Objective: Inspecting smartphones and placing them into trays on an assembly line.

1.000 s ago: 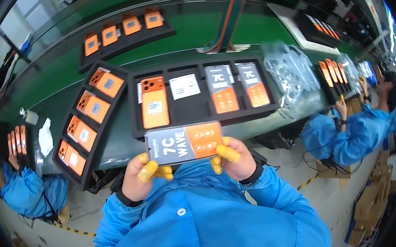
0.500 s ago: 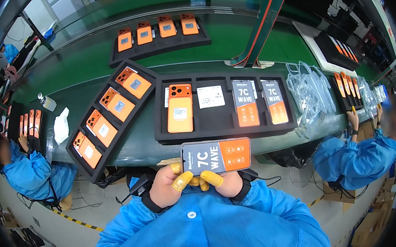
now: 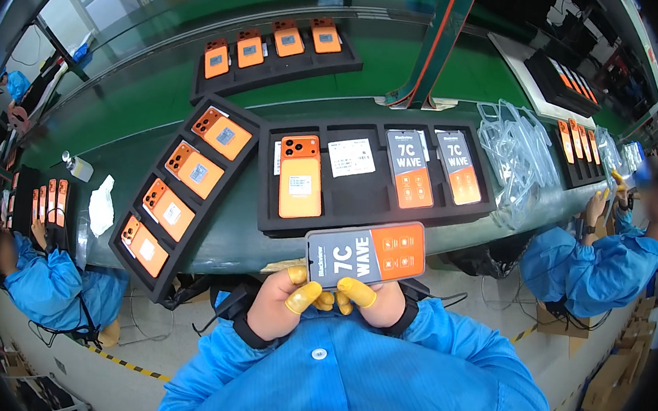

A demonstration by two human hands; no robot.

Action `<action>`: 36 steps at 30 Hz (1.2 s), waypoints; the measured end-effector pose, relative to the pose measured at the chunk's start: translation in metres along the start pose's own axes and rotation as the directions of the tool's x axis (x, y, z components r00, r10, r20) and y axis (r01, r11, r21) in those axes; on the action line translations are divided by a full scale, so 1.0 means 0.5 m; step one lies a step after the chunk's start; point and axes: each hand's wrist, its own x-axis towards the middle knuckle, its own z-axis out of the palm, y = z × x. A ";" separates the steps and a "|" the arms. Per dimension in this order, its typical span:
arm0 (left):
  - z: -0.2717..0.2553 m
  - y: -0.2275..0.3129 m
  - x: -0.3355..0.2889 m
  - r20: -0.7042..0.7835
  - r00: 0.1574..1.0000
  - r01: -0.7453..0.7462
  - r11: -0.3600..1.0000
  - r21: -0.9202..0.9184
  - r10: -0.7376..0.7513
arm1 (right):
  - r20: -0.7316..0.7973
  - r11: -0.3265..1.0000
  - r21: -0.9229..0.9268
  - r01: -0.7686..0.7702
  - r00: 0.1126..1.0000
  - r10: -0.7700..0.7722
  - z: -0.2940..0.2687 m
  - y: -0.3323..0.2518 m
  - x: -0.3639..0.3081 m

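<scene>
A phone [image 3: 399, 253] with a grey-and-orange printed front film lies sideways above the bench's near edge, front up. My left hand [image 3: 285, 303] pinches its lower left edge with yellow-covered fingertips. My right hand [image 3: 371, 301], also in yellow finger covers, grips the lower edge beside it; fingers beneath are partly hidden. Just beyond stands a black foam tray [image 3: 357, 196]. It holds an orange phone [image 3: 300, 180] back up, a white label sheet [image 3: 351, 158], and two film-fronted phones, one in the middle right [image 3: 409, 171] and one at the right [image 3: 459, 169].
An angled foam tray [image 3: 218, 188] with several orange phones sits left. Another loaded tray [image 3: 278, 74] lies on the green belt [image 3: 406, 62] beyond. Clear plastic strips [image 3: 511, 160] pile up right, near a green post [image 3: 431, 49]. Co-workers sit left [image 3: 67, 291] and right [image 3: 585, 258].
The held phone has shifted slightly right and tilted, its right end higher. The far tray on the belt has moved right. The right co-worker's hands have come closer together.
</scene>
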 end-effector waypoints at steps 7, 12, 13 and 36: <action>-0.008 0.006 0.008 0.188 0.980 -0.056 0.997 -0.053 0.065 | 0.112 0.986 0.167 0.013 0.993 -0.032 0.001 -0.009 0.007; -0.008 0.014 0.016 0.249 0.966 -0.060 0.998 -0.033 0.066 | 0.122 0.938 0.342 -0.057 0.992 0.016 0.013 -0.024 0.009; -0.006 0.015 0.017 0.249 0.966 -0.060 0.998 -0.033 0.066 | 0.124 0.919 0.387 -0.072 0.992 0.026 0.014 -0.024 0.009; 0.012 0.035 0.017 0.122 0.981 0.154 0.988 -0.011 -0.152 | 0.044 0.982 0.188 0.022 0.999 -0.031 -0.025 -0.001 0.005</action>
